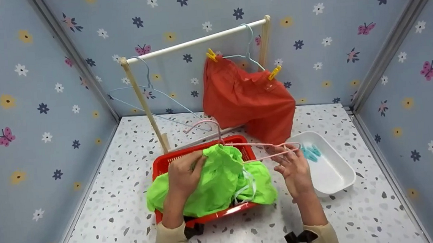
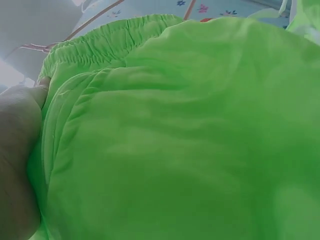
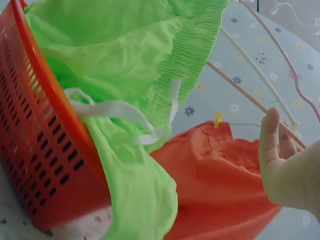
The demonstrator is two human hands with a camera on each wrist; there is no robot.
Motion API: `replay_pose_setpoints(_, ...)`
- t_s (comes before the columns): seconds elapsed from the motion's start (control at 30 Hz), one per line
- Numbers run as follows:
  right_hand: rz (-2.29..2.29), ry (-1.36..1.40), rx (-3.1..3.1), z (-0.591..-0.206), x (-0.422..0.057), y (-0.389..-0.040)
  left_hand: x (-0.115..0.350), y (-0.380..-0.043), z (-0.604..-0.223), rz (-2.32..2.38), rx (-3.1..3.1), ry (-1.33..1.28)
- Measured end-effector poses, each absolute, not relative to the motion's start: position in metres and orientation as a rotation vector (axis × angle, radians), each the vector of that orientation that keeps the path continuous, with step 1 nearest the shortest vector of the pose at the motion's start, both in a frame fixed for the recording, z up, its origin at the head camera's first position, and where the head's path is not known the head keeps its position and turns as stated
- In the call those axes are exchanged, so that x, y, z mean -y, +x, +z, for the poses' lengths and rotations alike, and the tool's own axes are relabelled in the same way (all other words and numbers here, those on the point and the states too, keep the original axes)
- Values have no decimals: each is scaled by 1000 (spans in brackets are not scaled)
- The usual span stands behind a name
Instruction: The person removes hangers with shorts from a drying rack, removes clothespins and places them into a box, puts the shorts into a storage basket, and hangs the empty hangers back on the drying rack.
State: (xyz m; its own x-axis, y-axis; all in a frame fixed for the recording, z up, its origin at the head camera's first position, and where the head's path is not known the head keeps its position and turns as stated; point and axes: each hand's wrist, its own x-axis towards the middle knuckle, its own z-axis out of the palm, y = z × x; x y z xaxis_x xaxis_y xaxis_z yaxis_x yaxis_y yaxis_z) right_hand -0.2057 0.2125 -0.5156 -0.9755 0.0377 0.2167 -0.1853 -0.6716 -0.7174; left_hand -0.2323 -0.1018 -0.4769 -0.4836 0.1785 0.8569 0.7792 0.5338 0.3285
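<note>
My left hand (image 1: 184,173) grips the gathered waistband of bright green pants (image 1: 220,182), which have a white drawstring (image 3: 117,109). The pants lie in and over a red basket (image 1: 204,217). A pink clothes hanger (image 1: 256,144) has its hook up above the waistband; its left part is hidden by the green cloth. At the hanger's bare right end, my right hand (image 1: 294,169) holds it lightly, the bar passing between the fingers in the right wrist view. Cloth fills most of the left wrist view, with the left hand (image 2: 20,160) at its edge.
Behind stands a rack with a white rail (image 1: 195,42). Red shorts (image 1: 249,96) hang from it on a blue hanger with yellow clothespins (image 1: 275,72). Another blue hanger (image 1: 169,98) hangs at left. A white tray (image 1: 331,176) at right holds blue clothespins (image 1: 311,153).
</note>
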Motion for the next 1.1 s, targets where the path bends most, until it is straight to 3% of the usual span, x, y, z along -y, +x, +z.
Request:
replay_pose_setpoints(0.23,2266,-13,1591,-526,-229,-205,93,-233,-485,-907,2035,-893)
replay_pose_setpoints(0.6,1906,345,2405,-499,-255,-176,92,-231,-491,-893,2047,-906)
replay_pose_setpoints(1.1,1914,343,2198,-531,-280,-179,86,-238,-504,-992,2119,-953)
